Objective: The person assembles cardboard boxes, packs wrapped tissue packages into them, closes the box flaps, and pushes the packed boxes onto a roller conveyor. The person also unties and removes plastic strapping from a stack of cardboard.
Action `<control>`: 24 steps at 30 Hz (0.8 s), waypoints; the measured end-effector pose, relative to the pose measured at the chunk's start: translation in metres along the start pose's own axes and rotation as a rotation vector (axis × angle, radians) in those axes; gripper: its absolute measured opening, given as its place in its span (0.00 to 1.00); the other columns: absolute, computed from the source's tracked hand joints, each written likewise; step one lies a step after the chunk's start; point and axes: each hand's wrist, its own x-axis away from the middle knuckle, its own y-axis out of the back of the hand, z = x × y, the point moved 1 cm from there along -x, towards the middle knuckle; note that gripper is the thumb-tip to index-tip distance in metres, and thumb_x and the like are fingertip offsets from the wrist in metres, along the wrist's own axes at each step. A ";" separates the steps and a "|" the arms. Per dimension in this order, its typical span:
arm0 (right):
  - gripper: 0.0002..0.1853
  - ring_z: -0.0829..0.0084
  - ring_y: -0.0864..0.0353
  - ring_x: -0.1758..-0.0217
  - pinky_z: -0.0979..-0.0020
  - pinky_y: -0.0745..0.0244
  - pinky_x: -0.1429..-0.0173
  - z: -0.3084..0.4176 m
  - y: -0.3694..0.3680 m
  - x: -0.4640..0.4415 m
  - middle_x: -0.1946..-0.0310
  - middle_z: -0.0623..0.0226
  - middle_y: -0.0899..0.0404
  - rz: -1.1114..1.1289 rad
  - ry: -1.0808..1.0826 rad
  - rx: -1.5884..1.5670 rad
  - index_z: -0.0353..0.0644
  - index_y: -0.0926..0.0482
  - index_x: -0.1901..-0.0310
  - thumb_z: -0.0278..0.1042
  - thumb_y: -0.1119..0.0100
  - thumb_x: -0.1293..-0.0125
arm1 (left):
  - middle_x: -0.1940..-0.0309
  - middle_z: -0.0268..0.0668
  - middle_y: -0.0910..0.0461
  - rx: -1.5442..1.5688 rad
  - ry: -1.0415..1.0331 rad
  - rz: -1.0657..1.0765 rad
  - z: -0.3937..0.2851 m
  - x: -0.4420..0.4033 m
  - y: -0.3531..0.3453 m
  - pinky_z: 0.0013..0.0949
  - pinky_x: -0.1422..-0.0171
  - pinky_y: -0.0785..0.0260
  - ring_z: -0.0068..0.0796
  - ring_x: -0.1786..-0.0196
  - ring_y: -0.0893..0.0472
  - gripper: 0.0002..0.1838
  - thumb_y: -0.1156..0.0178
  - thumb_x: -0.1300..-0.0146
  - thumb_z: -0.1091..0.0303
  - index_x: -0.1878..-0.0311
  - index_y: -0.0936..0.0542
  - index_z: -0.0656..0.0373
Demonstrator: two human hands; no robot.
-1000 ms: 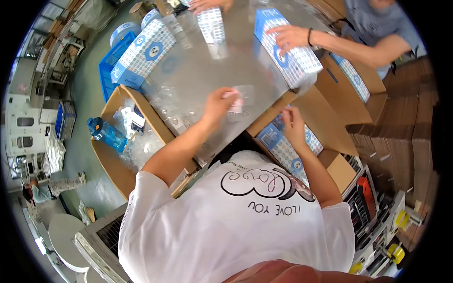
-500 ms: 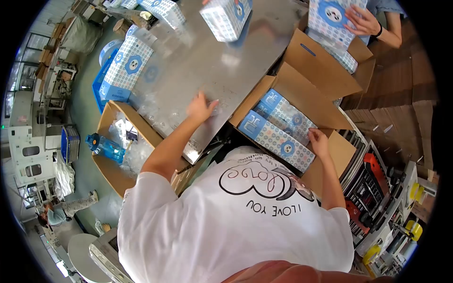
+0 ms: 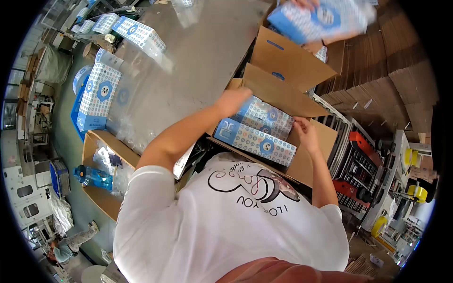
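An open cardboard box (image 3: 288, 96) in front of me holds blue-and-white patterned packages with a panda face. The near package (image 3: 257, 141) lies lengthwise along the side closest to me. Behind it is the rear package (image 3: 271, 113), under shiny clear plastic. My left hand (image 3: 234, 101) is at the left end of the rear package, and motion blur smears its fingers. At that package's right end, my right hand (image 3: 306, 134) has its thumb and fingertips closed on the edge.
Another person's hands (image 3: 309, 45) hold a blurred patterned package (image 3: 325, 19) beyond the flaps. Upright packages (image 3: 100, 94) stand on the metal table (image 3: 188, 56). A smaller carton (image 3: 96, 184) at left contains a blue bottle (image 3: 96, 178) and plastic. Flattened cardboard (image 3: 373, 61) is stacked right.
My left hand has moved from the metal table to the left end of the rear package. My right hand stays at the right end. The other person's package has tilted.
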 end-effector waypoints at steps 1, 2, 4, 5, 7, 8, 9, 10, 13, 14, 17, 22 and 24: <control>0.12 0.78 0.21 0.64 0.75 0.25 0.58 0.002 -0.009 -0.005 0.66 0.66 0.17 0.033 0.034 -0.050 0.37 0.21 0.48 0.27 0.43 0.32 | 0.54 0.47 0.20 -0.066 -0.129 0.058 0.007 -0.006 -0.021 0.48 0.49 0.28 0.48 0.51 0.20 0.12 0.50 0.37 0.68 0.53 0.23 0.57; 0.13 0.79 0.21 0.66 0.74 0.26 0.59 0.002 -0.017 -0.012 0.68 0.68 0.17 0.055 0.083 -0.002 0.38 0.21 0.48 0.27 0.42 0.33 | 0.54 0.47 0.19 -0.179 -0.159 0.245 0.019 -0.008 -0.052 0.48 0.48 0.28 0.48 0.51 0.20 0.12 0.47 0.42 0.70 0.55 0.22 0.57; 0.13 0.79 0.20 0.63 0.76 0.26 0.56 0.035 -0.032 -0.023 0.65 0.67 0.17 0.167 0.108 0.037 0.35 0.22 0.47 0.26 0.43 0.32 | 0.56 0.45 0.17 -0.357 -0.199 0.615 0.028 0.005 -0.074 0.48 0.46 0.27 0.46 0.52 0.18 0.12 0.45 0.45 0.70 0.58 0.17 0.56; 0.13 0.78 0.20 0.60 0.77 0.26 0.54 0.054 -0.040 -0.034 0.62 0.67 0.17 0.258 0.097 0.089 0.33 0.24 0.46 0.26 0.45 0.30 | 0.58 0.45 0.17 -0.237 0.028 0.667 0.014 0.011 -0.056 0.47 0.46 0.27 0.47 0.53 0.18 0.12 0.46 0.41 0.64 0.60 0.16 0.55; 0.13 0.77 0.18 0.57 0.76 0.24 0.52 0.092 -0.066 -0.061 0.61 0.65 0.17 0.351 0.133 -0.022 0.33 0.24 0.46 0.25 0.45 0.30 | 0.61 0.46 0.17 -0.069 -0.053 0.540 0.023 0.022 -0.060 0.48 0.49 0.27 0.48 0.56 0.18 0.16 0.50 0.37 0.57 0.64 0.17 0.56; 0.12 0.77 0.18 0.55 0.75 0.23 0.50 0.120 -0.083 -0.076 0.60 0.65 0.17 0.404 0.185 -0.079 0.33 0.23 0.47 0.24 0.46 0.30 | 0.63 0.46 0.17 0.040 -0.152 0.459 0.023 0.029 -0.058 0.49 0.50 0.27 0.48 0.57 0.18 0.17 0.50 0.36 0.56 0.66 0.17 0.57; 0.12 0.77 0.18 0.55 0.75 0.23 0.50 0.148 -0.105 -0.094 0.60 0.65 0.17 0.419 0.219 -0.069 0.33 0.23 0.47 0.24 0.46 0.30 | 0.64 0.46 0.17 0.005 -0.137 0.413 0.023 0.038 -0.058 0.49 0.51 0.27 0.48 0.58 0.18 0.16 0.49 0.36 0.56 0.67 0.18 0.57; 0.12 0.76 0.17 0.59 0.74 0.24 0.53 0.180 -0.131 -0.114 0.62 0.64 0.16 0.435 0.340 -0.051 0.36 0.22 0.48 0.27 0.43 0.32 | 0.64 0.45 0.18 -0.029 -0.123 0.367 0.023 0.047 -0.057 0.49 0.53 0.27 0.49 0.59 0.19 0.15 0.49 0.36 0.57 0.69 0.19 0.57; 0.13 0.65 0.17 0.55 0.66 0.24 0.51 0.294 -0.218 -0.169 0.61 0.58 0.16 0.444 0.711 0.118 0.39 0.20 0.50 0.33 0.41 0.34 | 0.68 0.45 0.18 0.182 -0.232 0.103 0.032 0.081 -0.034 0.49 0.56 0.27 0.50 0.62 0.19 0.12 0.46 0.37 0.60 0.68 0.19 0.57; 0.15 0.60 0.20 0.50 0.62 0.26 0.46 0.325 -0.252 -0.189 0.55 0.55 0.18 0.395 0.839 0.233 0.40 0.21 0.48 0.35 0.41 0.34 | 0.67 0.45 0.18 0.258 -0.179 0.075 0.035 0.090 -0.020 0.48 0.57 0.27 0.48 0.62 0.19 0.11 0.45 0.37 0.60 0.66 0.19 0.56; 0.34 0.51 0.27 0.40 0.56 0.31 0.39 0.380 -0.361 -0.263 0.43 0.47 0.27 -0.030 1.202 0.534 0.44 0.33 0.34 0.45 0.35 0.41 | 0.68 0.45 0.19 0.454 0.105 0.042 0.045 0.121 0.044 0.46 0.57 0.28 0.47 0.61 0.19 0.11 0.45 0.36 0.60 0.59 0.19 0.56; 0.59 0.46 0.29 0.39 0.55 0.29 0.39 0.393 -0.417 -0.293 0.39 0.38 0.34 0.317 0.465 0.808 0.46 0.53 0.25 0.49 0.26 0.55 | 0.59 0.44 0.19 0.142 0.273 -0.391 0.132 0.172 0.116 0.46 0.49 0.28 0.46 0.55 0.20 0.13 0.38 0.39 0.63 0.52 0.20 0.55; 0.61 0.45 0.29 0.38 0.55 0.29 0.39 0.360 -0.398 -0.273 0.38 0.38 0.35 0.471 0.583 0.800 0.46 0.55 0.25 0.48 0.25 0.57 | 0.43 0.46 0.27 -0.009 0.213 -0.576 0.154 0.187 0.178 0.47 0.34 0.36 0.50 0.39 0.29 0.31 0.32 0.47 0.66 0.38 0.29 0.56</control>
